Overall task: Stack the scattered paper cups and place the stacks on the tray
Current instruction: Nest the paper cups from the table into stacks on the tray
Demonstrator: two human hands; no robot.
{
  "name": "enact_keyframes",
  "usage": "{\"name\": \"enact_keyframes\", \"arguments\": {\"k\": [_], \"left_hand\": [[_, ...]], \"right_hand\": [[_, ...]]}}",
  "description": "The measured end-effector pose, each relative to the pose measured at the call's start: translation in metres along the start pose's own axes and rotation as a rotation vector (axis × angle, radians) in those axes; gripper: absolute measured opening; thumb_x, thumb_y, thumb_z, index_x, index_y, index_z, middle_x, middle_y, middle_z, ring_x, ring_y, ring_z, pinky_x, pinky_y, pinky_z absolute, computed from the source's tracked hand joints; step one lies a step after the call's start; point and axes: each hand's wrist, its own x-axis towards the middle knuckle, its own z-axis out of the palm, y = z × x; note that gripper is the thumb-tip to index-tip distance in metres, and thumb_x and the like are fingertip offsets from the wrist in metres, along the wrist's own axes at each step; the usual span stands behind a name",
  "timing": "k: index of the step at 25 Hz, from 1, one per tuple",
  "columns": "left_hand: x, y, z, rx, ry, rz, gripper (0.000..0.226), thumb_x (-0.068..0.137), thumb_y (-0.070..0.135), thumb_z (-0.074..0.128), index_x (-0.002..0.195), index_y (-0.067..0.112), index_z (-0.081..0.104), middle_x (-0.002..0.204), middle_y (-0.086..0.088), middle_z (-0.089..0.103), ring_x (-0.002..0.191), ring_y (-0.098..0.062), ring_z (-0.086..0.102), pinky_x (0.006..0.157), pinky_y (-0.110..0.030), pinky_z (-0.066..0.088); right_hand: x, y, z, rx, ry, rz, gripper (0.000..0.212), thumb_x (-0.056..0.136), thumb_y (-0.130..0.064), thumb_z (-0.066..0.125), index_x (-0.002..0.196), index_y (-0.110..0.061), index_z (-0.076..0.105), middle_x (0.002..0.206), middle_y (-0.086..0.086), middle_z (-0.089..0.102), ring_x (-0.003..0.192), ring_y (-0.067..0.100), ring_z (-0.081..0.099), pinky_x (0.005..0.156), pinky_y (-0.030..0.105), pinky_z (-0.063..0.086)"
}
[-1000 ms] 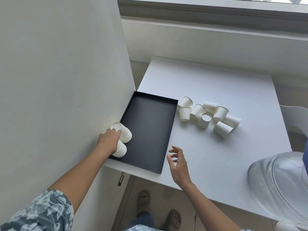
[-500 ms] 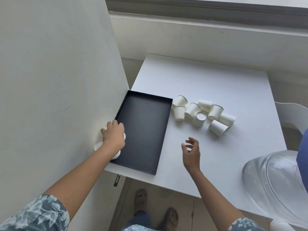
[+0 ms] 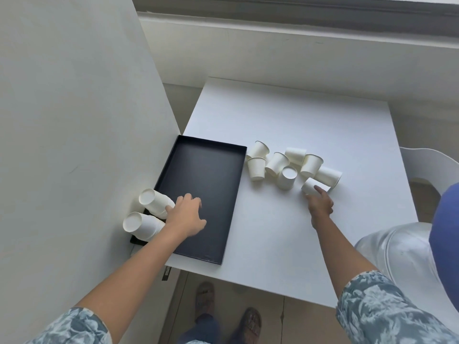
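A black tray (image 3: 211, 170) lies at the left side of the white table (image 3: 285, 115). Two stacks of white paper cups lie on their sides at the tray's near left edge, the farther stack (image 3: 154, 202) and the nearer stack (image 3: 141, 225). My left hand (image 3: 186, 214) hovers over the tray just right of them, fingers relaxed, thumb beside the farther stack. Several loose cups (image 3: 278, 162) lie scattered right of the tray. My right hand (image 3: 320, 204) reaches the nearest cup (image 3: 309, 187), which lies on its side, with the index finger laid over it.
A white wall panel (image 3: 74, 120) stands tight against the tray's left side. A white chair (image 3: 427, 165) and a clear water jug (image 3: 397, 256) sit at the right. The table's front edge is near my feet (image 3: 248, 319).
My left hand has let go of the two stacks and drawn right over the tray. My right hand has moved forward and right to the nearest loose cup.
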Motion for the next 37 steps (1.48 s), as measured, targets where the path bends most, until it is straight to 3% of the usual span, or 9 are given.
{"name": "enact_keyframes", "arguments": {"k": [5, 8, 11, 14, 18, 23, 31, 34, 37], "left_hand": [[-0.001, 0.011, 0.003, -0.061, -0.005, 0.06, 0.04, 0.087, 0.041, 0.066, 0.123, 0.026, 0.056, 0.13, 0.004, 0.047, 0.127, -0.019, 0.04, 0.099, -0.047, 0.037], [-0.001, 0.02, 0.002, -0.095, 0.01, 0.099, 0.038, 0.087, 0.041, 0.066, 0.122, 0.027, 0.057, 0.129, 0.004, 0.048, 0.126, -0.018, 0.041, 0.101, -0.047, 0.036], [-0.003, 0.032, 0.0, -0.125, 0.025, 0.146, 0.037, 0.087, 0.039, 0.066, 0.122, 0.026, 0.057, 0.127, 0.005, 0.049, 0.125, -0.018, 0.041, 0.102, -0.046, 0.036], [-0.006, 0.044, -0.002, -0.169, 0.04, 0.203, 0.043, 0.087, 0.036, 0.068, 0.126, 0.026, 0.054, 0.128, 0.005, 0.049, 0.125, -0.017, 0.041, 0.102, -0.043, 0.036], [-0.011, 0.06, -0.004, -0.243, 0.061, 0.276, 0.071, 0.081, 0.037, 0.074, 0.141, 0.024, 0.039, 0.132, 0.004, 0.046, 0.126, -0.019, 0.041, 0.101, -0.04, 0.039], [-0.018, 0.069, 0.005, -0.286, 0.049, 0.256, 0.097, 0.075, 0.04, 0.079, 0.152, 0.021, 0.023, 0.138, -0.002, 0.041, 0.127, -0.023, 0.043, 0.102, -0.042, 0.043], [-0.017, 0.053, 0.017, -0.44, 0.031, 0.098, 0.088, 0.088, 0.031, 0.069, 0.154, 0.02, 0.013, 0.135, -0.009, 0.05, 0.126, -0.028, 0.048, 0.096, -0.038, 0.046], [-0.01, 0.045, 0.016, -0.484, 0.048, 0.069, 0.09, 0.086, 0.031, 0.072, 0.154, 0.02, 0.014, 0.139, -0.007, 0.047, 0.128, -0.027, 0.045, 0.097, -0.038, 0.044], [-0.004, 0.039, 0.014, -0.51, 0.071, 0.05, 0.091, 0.085, 0.032, 0.074, 0.153, 0.021, 0.015, 0.142, -0.005, 0.045, 0.129, -0.027, 0.045, 0.1, -0.04, 0.045]], "right_hand": [[-0.007, 0.016, -0.007, 0.115, -0.001, -0.058, 0.043, 0.096, -0.006, 0.052, 0.137, -0.015, 0.061, 0.135, 0.006, 0.057, 0.105, 0.019, 0.052, 0.088, 0.028, 0.042], [-0.026, 0.029, -0.004, 0.151, 0.103, -0.087, 0.037, 0.095, -0.006, 0.05, 0.124, -0.017, 0.07, 0.115, 0.001, 0.063, 0.099, 0.018, 0.057, 0.089, 0.032, 0.049], [-0.049, 0.038, 0.008, 0.178, 0.148, -0.183, 0.034, 0.095, -0.004, 0.047, 0.106, -0.022, 0.075, 0.109, -0.006, 0.07, 0.105, 0.016, 0.061, 0.089, 0.024, 0.045], [-0.07, 0.039, 0.026, 0.206, 0.065, -0.28, 0.026, 0.095, -0.004, 0.051, 0.092, -0.022, 0.07, 0.097, -0.004, 0.07, 0.097, 0.02, 0.064, 0.08, 0.023, 0.044], [-0.104, 0.034, 0.05, 0.142, -0.182, -0.47, 0.026, 0.092, -0.002, 0.06, 0.084, -0.026, 0.058, 0.084, -0.009, 0.065, 0.082, 0.016, 0.062, 0.076, 0.02, 0.047], [-0.139, 0.033, 0.071, 0.016, -0.47, -0.734, 0.027, 0.09, -0.004, 0.061, 0.088, -0.031, 0.055, 0.086, -0.012, 0.063, 0.086, 0.011, 0.062, 0.081, 0.01, 0.045], [-0.132, 0.011, 0.078, -0.079, -0.683, -0.753, 0.012, 0.089, -0.031, 0.071, 0.095, -0.031, 0.061, 0.094, -0.014, 0.071, 0.098, 0.01, 0.068, 0.086, 0.014, 0.046], [-0.102, -0.015, 0.081, -0.191, -0.603, -0.669, 0.016, 0.089, -0.03, 0.073, 0.102, -0.026, 0.064, 0.098, -0.014, 0.073, 0.101, 0.005, 0.066, 0.089, 0.026, 0.048], [-0.073, -0.039, 0.092, -0.332, -0.481, -0.706, 0.027, 0.088, -0.014, 0.072, 0.112, -0.014, 0.061, 0.106, -0.002, 0.07, 0.106, 0.018, 0.064, 0.095, 0.033, 0.05]]}}
